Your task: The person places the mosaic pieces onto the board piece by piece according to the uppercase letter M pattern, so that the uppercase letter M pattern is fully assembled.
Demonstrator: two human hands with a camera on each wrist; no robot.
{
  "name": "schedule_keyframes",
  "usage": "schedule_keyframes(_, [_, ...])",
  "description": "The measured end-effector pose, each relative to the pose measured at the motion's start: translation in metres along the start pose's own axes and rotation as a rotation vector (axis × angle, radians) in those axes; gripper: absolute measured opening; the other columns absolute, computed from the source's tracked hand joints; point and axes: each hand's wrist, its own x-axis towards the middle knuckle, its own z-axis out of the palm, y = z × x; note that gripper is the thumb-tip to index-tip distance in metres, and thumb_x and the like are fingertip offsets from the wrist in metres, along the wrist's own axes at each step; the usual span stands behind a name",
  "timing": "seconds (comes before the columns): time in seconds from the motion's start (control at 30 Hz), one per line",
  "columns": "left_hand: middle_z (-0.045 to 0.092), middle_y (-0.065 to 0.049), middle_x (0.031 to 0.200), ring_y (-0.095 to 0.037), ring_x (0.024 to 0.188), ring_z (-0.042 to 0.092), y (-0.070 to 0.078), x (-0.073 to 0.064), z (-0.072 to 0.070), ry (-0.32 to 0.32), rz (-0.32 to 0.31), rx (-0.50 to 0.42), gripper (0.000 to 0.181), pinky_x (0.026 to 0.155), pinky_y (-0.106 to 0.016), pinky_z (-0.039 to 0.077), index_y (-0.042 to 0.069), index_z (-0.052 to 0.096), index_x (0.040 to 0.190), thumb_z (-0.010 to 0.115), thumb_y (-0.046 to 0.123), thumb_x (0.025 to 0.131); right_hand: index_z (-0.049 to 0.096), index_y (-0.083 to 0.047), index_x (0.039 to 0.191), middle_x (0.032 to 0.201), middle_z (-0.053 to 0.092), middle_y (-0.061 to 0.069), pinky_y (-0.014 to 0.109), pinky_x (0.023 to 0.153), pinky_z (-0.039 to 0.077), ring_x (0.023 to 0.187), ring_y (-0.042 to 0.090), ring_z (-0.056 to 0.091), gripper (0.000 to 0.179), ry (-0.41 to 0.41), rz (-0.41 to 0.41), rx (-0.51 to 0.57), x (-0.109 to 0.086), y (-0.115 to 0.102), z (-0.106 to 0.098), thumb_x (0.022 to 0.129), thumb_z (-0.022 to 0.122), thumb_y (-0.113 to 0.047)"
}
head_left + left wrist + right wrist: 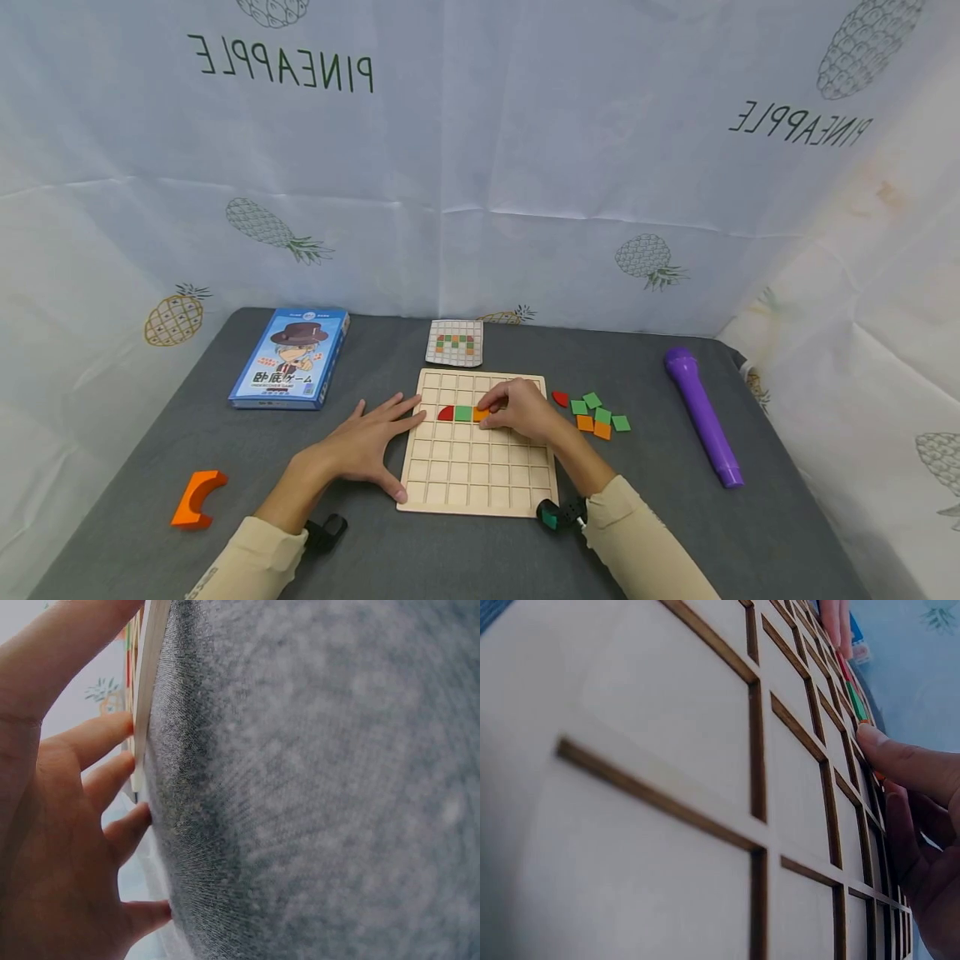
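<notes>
A wooden grid board (480,475) lies in the middle of the table. In one of its upper rows sit a red rounded tile (446,413), a green square tile (463,413) and an orange tile (480,414), side by side. My right hand (522,410) pinches the orange tile at its cell with thumb and fingertips, covering part of it; in the right wrist view the thumb (907,761) is right by the green tile. With fingers spread, my left hand (363,446) rests along the board's left edge, thumb at the lower left corner.
Right of the board lie loose green tiles (578,407), orange tiles (585,423) and a red tile (560,398). Behind it is a pattern card (454,354). A blue game box (292,358), an orange arch block (197,500) and a purple stick (703,417) lie farther out.
</notes>
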Motion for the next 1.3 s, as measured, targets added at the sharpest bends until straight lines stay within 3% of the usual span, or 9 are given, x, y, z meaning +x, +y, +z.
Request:
schedule_keyframes(0.43, [0.022,-0.005,0.173,-0.039,0.161,0.015,-0.001,0.000,0.001,-0.008,-0.009,0.004,0.123,0.115,-0.083,0.007,0.019,0.038,0.159,0.089,0.068,0.059,0.082,-0.016,0.096,0.104,0.075,0.001,0.023,0.078,0.056,0.087,0.009,0.064,0.016,-0.013,0.027,0.013,0.001,-0.001,-0.001,0.081,0.087,-0.015])
schedule_keyframes(0.97, [0.021,-0.005,0.173,-0.039,0.161,0.015,0.001,0.001,-0.002,-0.011,-0.009,0.007,0.123,0.115,-0.083,0.008,0.018,0.038,0.159,0.089,0.068,0.059,0.080,-0.016,0.103,0.108,0.075,0.002,0.020,0.080,0.054,0.093,0.011,0.063,0.023,-0.067,-0.055,-0.007,0.000,0.004,-0.008,0.082,0.086,-0.022])
schedule_keyframes(1.3, [0.022,-0.009,0.172,-0.041,0.160,0.015,0.004,0.000,-0.003,-0.018,0.006,0.025,0.123,0.118,-0.080,0.008,0.016,0.038,0.159,0.090,0.066,0.060,0.069,-0.007,0.123,0.125,0.060,0.012,0.023,0.087,0.057,0.107,0.024,0.063,0.042,-0.079,-0.121,0.141,-0.006,0.012,-0.015,0.085,0.084,-0.018])
